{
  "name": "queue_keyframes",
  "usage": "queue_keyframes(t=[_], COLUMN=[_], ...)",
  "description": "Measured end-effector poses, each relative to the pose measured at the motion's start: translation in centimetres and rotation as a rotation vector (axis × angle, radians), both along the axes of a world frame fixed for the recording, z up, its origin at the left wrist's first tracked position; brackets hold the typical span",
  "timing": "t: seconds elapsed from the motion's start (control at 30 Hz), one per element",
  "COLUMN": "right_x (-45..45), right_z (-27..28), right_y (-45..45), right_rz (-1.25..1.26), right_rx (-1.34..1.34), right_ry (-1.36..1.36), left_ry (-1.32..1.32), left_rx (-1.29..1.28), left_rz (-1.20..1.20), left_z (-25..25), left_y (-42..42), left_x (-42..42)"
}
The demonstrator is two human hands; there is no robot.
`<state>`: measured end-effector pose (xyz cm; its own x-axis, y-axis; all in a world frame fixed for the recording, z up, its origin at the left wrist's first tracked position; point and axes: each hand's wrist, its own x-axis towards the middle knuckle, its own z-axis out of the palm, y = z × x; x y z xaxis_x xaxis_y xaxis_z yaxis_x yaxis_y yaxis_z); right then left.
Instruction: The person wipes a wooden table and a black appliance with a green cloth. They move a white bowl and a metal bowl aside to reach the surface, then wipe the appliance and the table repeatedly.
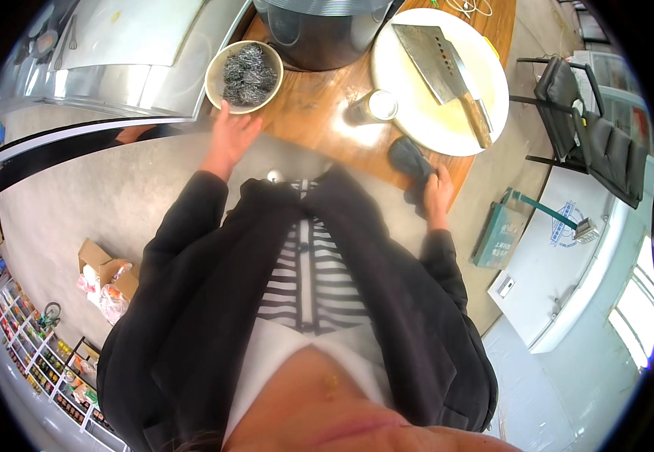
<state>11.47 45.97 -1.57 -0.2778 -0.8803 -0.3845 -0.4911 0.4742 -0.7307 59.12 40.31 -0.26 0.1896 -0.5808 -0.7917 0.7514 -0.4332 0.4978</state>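
Note:
My left hand (230, 138) is empty, its fingers apart, at the near rim of a cream bowl (210, 79) holding several steel wool scourers (249, 74). At the near edge of the wooden table (310, 121), my right hand (439, 192) grips the end of a dark cloth-like item (409, 159); its exact kind is unclear. Beyond that hand lies a round white cutting board (423, 121). A cleaver (431, 62) with a wooden handle rests on the board, partly covering a second knife (462, 73). A can (373, 107) stands between the bowl and the board.
A large dark pot (327, 42) stands behind the can. To the left is a metal counter (135, 93) with a white board (135, 28) and whisks. A black chair (564, 113) and a green sign-like box (499, 234) are at the right; an open cardboard box (98, 263) lies on the floor.

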Motion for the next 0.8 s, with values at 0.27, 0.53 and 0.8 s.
queue_keyframes(t=[0.27,0.53,0.8], right_x=[9.2,12.1,18.0], right_z=[2.0,-1.2,-3.0], right_y=[-9.3,-11.0,-11.9], right_rz=[0.498,0.589,0.669], right_rx=[-0.108,-0.166,-0.251], right_ry=[0.038,0.258,0.147], left_ry=[-0.684,-1.153,-1.429], left_rx=[-0.348,-0.688,-0.525], left_rz=[-0.975,-0.996,-0.916], left_z=[3.2,4.9,5.9], left_y=[0.0,-3.9,-3.3], left_x=[-11.4,-18.9,-15.1])
